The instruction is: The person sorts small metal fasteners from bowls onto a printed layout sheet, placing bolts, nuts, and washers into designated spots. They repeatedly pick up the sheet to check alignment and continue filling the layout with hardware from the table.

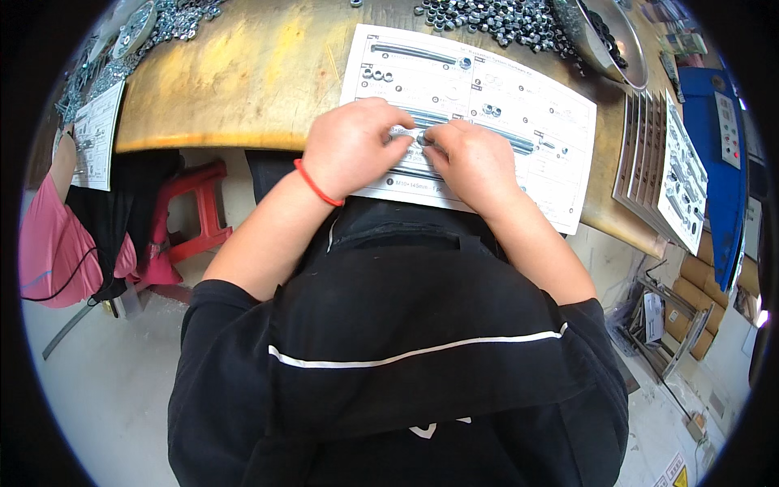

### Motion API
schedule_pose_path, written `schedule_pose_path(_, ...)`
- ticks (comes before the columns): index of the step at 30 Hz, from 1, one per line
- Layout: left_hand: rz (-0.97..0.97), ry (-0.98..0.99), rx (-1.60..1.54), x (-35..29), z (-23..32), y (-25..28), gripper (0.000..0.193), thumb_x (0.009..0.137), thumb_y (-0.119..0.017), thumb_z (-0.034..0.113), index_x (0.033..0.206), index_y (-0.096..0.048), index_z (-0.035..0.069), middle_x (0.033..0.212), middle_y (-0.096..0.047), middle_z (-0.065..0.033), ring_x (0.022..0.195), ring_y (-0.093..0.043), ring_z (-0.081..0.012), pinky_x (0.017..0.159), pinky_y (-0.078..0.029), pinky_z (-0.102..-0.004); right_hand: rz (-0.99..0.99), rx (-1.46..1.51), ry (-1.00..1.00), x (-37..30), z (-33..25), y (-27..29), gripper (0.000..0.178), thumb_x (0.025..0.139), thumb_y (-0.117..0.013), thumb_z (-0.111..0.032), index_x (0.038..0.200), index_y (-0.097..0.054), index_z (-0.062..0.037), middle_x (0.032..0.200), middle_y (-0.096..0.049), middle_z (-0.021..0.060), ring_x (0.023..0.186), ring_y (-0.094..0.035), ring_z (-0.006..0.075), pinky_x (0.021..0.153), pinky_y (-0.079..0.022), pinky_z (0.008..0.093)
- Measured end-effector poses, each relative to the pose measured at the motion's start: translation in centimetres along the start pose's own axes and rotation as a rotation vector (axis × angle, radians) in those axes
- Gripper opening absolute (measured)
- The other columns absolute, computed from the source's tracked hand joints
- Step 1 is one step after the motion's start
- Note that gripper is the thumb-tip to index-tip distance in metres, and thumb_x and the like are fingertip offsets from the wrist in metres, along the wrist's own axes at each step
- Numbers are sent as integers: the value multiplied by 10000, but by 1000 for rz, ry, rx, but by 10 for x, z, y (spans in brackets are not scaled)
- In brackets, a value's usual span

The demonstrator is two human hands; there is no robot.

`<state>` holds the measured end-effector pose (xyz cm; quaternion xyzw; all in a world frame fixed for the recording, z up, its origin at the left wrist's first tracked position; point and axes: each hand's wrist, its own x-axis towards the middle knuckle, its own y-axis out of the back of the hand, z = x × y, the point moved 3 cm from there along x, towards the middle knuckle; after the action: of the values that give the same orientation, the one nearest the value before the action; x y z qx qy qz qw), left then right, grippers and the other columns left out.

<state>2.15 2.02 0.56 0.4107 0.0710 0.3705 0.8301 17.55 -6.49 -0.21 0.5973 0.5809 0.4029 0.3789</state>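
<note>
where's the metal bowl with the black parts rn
In the head view, the metal bowl is upper right on the workbench, right of the loose nuts and beyond the right hand.

The paper sheet (560, 185) is white with black and grey pictures, and the worktop (235, 77) is yellowy brown with bright yellow patches. The wrist band (315, 186) is red, and the black clothes (422, 292) have one thin white stripe (422, 352). The stool (209, 213) is red, the neighbour's clothing (61, 243) is pink, and the floor (138, 381) is pale grey.
</note>
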Motion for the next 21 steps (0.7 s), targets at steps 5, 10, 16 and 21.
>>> schedule_pose_path(5,-48,-27,165,-5,10,-28,190,774,-720,210,950,-732,139,840,-690,-49,775,-668,-244,660,-535,-353,-44,36,-73,-14,5,0,122,801,-683,-212,857,-675,-104,833,-671,70,792,-660,291,679,-523,412)
schedule_pose_path(10,-100,-3,230,-2,8,-29,190,790,-699,232,955,-728,144,868,-701,-52,819,-674,-250,681,-541,-359,65,66,-147,-12,1,-4,129,804,-685,-211,874,-680,-102,847,-679,73,793,-659,295,683,-521,413)
schedule_pose_path(16,-85,23,204,-4,7,-27,178,791,-693,218,953,-719,149,850,-687,-65,803,-665,-266,666,-531,-382,11,58,-110,-8,4,-7,193,814,-692,-220,976,-710,-118,851,-687,89,778,-657,305,677,-512,407)
schedule_pose_path(21,33,-26,17,0,4,4,232,759,-751,230,962,-714,123,706,-617,-73,695,-631,-248,619,-502,-360,39,88,-86,-8,-3,5,129,812,-675,-181,912,-686,-101,810,-677,94,750,-656,311,661,-514,425)
